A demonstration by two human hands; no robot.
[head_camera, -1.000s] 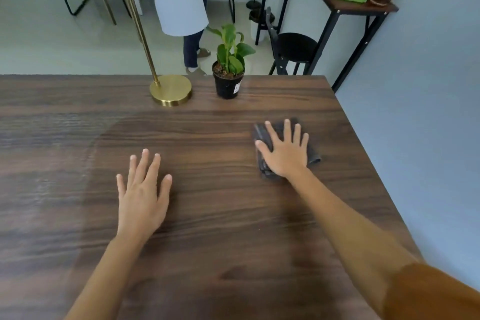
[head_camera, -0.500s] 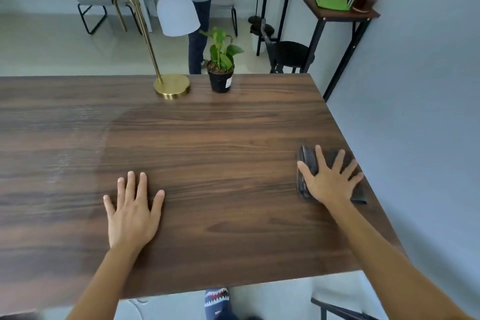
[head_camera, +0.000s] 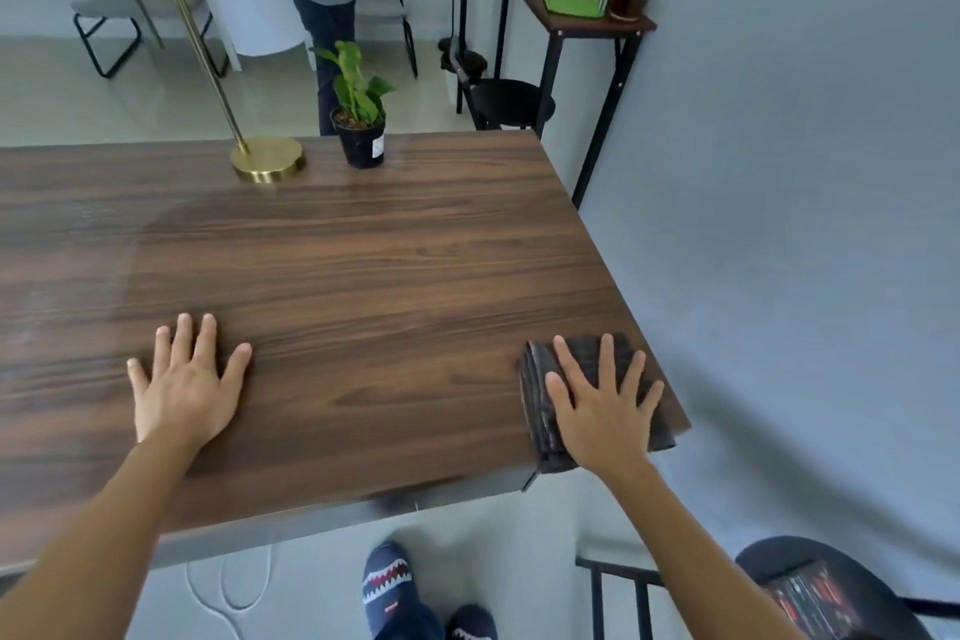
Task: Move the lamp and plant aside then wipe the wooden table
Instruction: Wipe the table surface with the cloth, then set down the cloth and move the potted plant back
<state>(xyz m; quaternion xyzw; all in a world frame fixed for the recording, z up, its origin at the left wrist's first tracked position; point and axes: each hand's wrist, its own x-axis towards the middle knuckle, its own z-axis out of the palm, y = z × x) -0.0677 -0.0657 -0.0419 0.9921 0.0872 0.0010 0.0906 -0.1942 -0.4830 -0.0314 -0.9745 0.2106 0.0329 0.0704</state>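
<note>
Pressing flat on a folded dark cloth (head_camera: 597, 395) at the near right corner of the wooden table (head_camera: 363, 265), right hand (head_camera: 602, 411) spread wide, fingers splayed, not clenched and not gripping, only bearing down through the palm. Cloth already poking past the near edge and lying close to the right edge. Left hand (head_camera: 187, 379) likewise flat and empty on bare wood, near left of centre, bracing. Below the near edge, slippers with a toothy shark print (head_camera: 389, 582) on the floor, and a dark stool (head_camera: 831, 592) down at the right.

Judged as mid-wipe, at the close end of a stroke. Main risk from here: pushing any further right or nearer and sliding the cloth clean off the corner, since nothing but downward pressure holds it. Worth curling the fingers around it before turning the stroke.

Further out, faint dull patch across the left and middle of the top, possibly a damp trail or glare; cannot tell which. Left side perhaps not yet covered.

At the far edge, brass lamp (head_camera: 267, 161) with its round base on the wood, and just to its right a small potted plant (head_camera: 361, 130), both upright, apart from each other. Second risk: a long stroke toward the far edge nudging the light pot over or off the back, or clipping the lamp's tall stem.
</note>
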